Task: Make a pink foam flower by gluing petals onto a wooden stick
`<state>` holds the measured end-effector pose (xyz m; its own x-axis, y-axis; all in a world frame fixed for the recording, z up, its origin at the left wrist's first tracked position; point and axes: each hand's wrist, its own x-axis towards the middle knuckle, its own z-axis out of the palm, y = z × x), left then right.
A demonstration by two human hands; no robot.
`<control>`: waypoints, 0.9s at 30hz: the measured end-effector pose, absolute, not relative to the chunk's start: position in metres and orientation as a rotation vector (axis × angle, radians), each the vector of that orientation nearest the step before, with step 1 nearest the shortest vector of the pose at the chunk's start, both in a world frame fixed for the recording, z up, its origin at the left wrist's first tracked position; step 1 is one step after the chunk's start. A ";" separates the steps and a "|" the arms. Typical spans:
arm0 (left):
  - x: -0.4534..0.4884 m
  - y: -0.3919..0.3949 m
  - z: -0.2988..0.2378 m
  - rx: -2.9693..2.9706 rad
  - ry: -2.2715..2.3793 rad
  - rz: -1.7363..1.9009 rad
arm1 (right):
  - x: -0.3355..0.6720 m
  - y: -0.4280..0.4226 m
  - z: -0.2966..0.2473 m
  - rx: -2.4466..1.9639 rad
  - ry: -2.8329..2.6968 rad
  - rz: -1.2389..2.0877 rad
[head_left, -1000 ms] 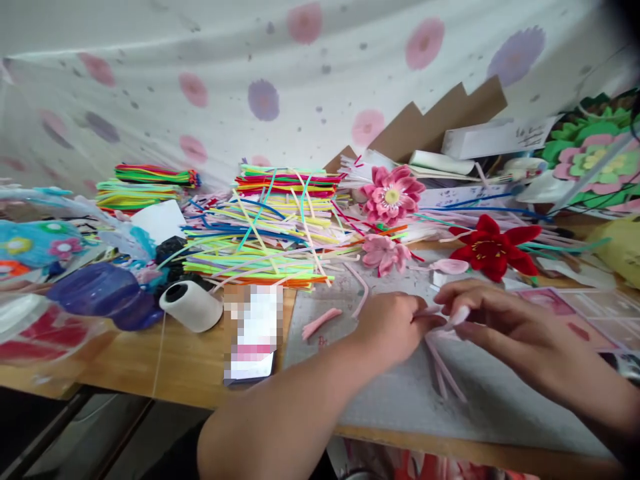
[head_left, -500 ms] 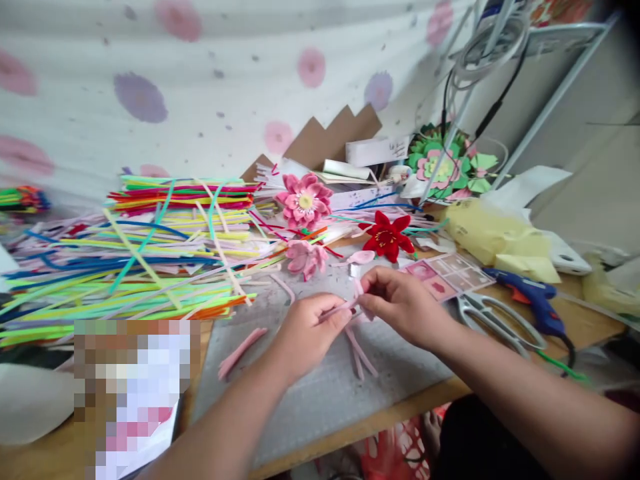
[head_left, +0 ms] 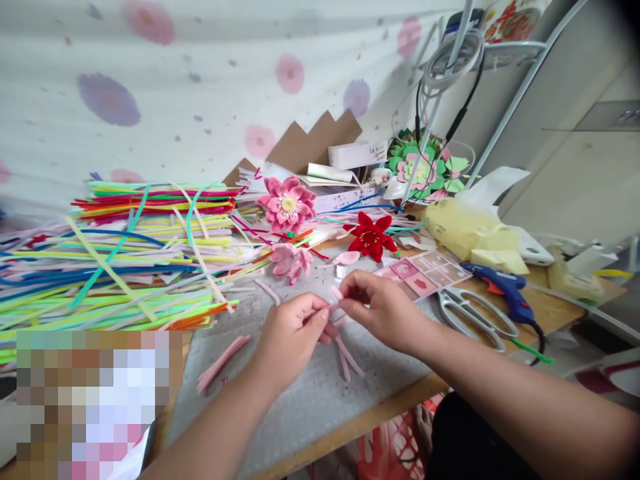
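Note:
My left hand (head_left: 293,333) and my right hand (head_left: 383,308) meet over a grey cutting mat (head_left: 310,393). Both pinch the same pale pink pipe cleaner piece (head_left: 334,301), folded between the fingertips. Its loose ends (head_left: 346,355) hang down onto the mat below the hands. Another folded pink piece (head_left: 220,361) lies on the mat to the left of my left hand. A small pink flower (head_left: 291,260) and a single pink petal (head_left: 347,258) lie just beyond my hands.
A big heap of coloured pipe cleaners (head_left: 125,260) fills the left. Behind stand a larger pink flower (head_left: 287,203) and a red flower (head_left: 371,235). Scissors (head_left: 475,315), a blue glue gun (head_left: 505,293) and yellow paper (head_left: 470,230) lie at right. A blurred patch (head_left: 95,400) covers the lower left.
The view has swung right, so the thread spool and blue items left the picture while scissors and glue gun came in. Both hands keep working the pink piece, fingers pressed closer together.

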<state>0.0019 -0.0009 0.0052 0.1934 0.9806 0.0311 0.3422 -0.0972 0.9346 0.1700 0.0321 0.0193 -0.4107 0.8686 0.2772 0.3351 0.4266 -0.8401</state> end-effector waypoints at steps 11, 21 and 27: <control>0.006 -0.002 0.008 1.240 1.132 0.906 | 0.164 0.032 0.014 -0.702 -1.638 1.083; 0.006 -0.002 0.003 1.152 1.087 0.954 | 0.163 0.028 0.012 -0.696 -1.742 0.850; 0.005 -0.002 0.004 1.060 1.008 0.962 | 0.163 0.029 0.005 -0.732 -1.917 0.551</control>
